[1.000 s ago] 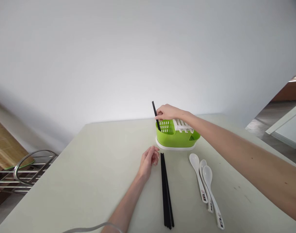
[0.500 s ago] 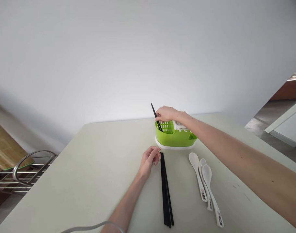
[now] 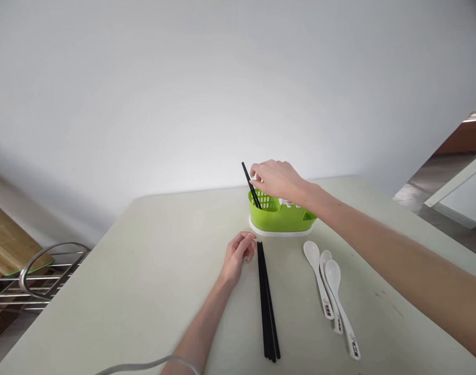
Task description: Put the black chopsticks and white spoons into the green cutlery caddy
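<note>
Off at the far left, a board (image 3: 17, 234) leans by a wire rack (image 3: 52, 276), well apart from my work. A grey cable (image 3: 155, 361) crosses my left forearm; if it snagged, a quick reach could tug it.

My left hand (image 3: 238, 255) sits low by the table (image 3: 163, 281), fingers loosely curled, part open, with hold of nothing I can see. They are just beside the tops of the loose chopsticks (image 3: 266, 307); a careless nudge could fan that bundle out or set it rolling.

The upright pair (image 3: 250, 182) leans left against the rim of the caddy (image 3: 277, 221). Being long, it could tip or swing along the rim if my right hand (image 3: 261, 174) knocks it. Those fingers are parted beside it, not closed round it; I can't tell whether my thumb touches it. My wrist passes low over the caddy, so catching its edge could shift the whole thing.

Right of the bundle, the spoons (image 3: 334, 291) overlap, so pulling one could drag another.

As for the caddy, its left compartment, latticed at the back, has the tilted pair; the white insert (image 3: 285, 201) in the middle is mostly behind my hand; the right-end pocket's contents I can't make out.
</note>
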